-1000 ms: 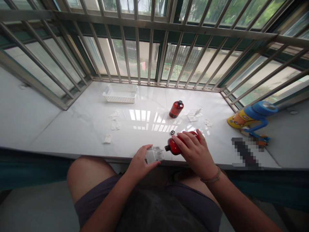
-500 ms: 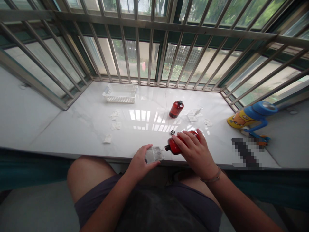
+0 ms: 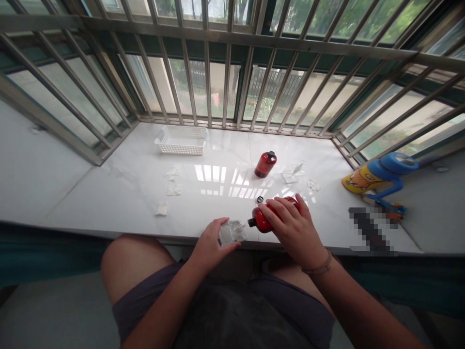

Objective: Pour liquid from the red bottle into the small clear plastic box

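Observation:
My left hand (image 3: 209, 246) is closed around the side of a small clear container (image 3: 232, 232) at the counter's front edge. My right hand (image 3: 290, 223) grips a red bottle (image 3: 263, 220), tipped so that its black neck points left at the container. Clear liquid runs from the neck into the container. Just behind the tilted bottle, a small black cap (image 3: 259, 199) lies on the counter. Farther back a second red bottle (image 3: 265, 165) stands with its black cap on.
A white perforated basket (image 3: 180, 142) sits at the back left. Crumpled tissues (image 3: 173, 189) lie left of centre. A clear square item (image 3: 292, 173) is right of the standing bottle. At the right are a blue-yellow drinking bottle (image 3: 366, 175) and a blurred dark object (image 3: 370, 231). Barred windows border the counter.
Both hands, the bottle and the container stay almost still. The stream keeps running into the container.

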Demonstrator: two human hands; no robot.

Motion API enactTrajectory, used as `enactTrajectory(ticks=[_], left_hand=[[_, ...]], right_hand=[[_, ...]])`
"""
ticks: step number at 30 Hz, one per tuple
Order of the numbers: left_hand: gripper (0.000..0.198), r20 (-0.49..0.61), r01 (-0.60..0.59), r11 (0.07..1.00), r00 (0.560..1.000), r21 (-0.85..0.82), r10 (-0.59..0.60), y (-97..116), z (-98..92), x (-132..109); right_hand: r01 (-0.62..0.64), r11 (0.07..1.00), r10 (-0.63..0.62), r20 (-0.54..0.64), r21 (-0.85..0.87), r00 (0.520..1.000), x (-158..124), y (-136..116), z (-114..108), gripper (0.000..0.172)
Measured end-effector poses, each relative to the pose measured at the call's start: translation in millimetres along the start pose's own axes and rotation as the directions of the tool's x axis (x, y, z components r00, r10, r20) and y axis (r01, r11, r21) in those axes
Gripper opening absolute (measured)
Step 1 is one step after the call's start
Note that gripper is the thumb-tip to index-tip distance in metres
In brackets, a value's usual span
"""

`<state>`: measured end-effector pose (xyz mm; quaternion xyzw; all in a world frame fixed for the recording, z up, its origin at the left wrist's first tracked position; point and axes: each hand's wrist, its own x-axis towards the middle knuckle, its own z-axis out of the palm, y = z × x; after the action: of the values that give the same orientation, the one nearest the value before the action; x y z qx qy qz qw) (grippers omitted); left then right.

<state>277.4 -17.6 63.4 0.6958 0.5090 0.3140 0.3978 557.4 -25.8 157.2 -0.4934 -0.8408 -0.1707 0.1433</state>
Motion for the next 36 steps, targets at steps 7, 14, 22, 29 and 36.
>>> enactTrajectory(ticks=[7,14,22,29,36], left_hand=[[0.069,0.001,-0.003,1.0,1.0,0.004,0.003,0.5,-0.3,-0.2],[0.071,0.018,0.003,1.0,1.0,0.01,-0.004,0.9,-1.3,0.5],[0.07,0.013,-0.015,1.0,1.0,0.009,0.015,-0.3,-1.8,0.1],[0.07,0.014,-0.013,1.0,1.0,0.0,0.013,-0.1,-1.5,0.3],[0.071,0.011,-0.019,1.0,1.0,-0.002,0.019,-1.3,-1.2,0.4]], right_hand=[[0.002,1.0,-0.002,-0.002,0.005,1.0,-0.2,1.1,-0.3,0.054],[0.007,1.0,-0.007,0.004,0.002,1.0,1.1,0.7,-1.3,0.051],[0.002,1.0,-0.002,0.01,-0.011,1.0,2.4,2.4,-3.6,0.049],[0.015,1.0,-0.015,0.005,-0.011,1.0,3.8,3.1,-5.6,0.052],[0.031,0.999,-0.031,0.013,-0.026,0.999,4.5,3.3,-6.9,0.049]])
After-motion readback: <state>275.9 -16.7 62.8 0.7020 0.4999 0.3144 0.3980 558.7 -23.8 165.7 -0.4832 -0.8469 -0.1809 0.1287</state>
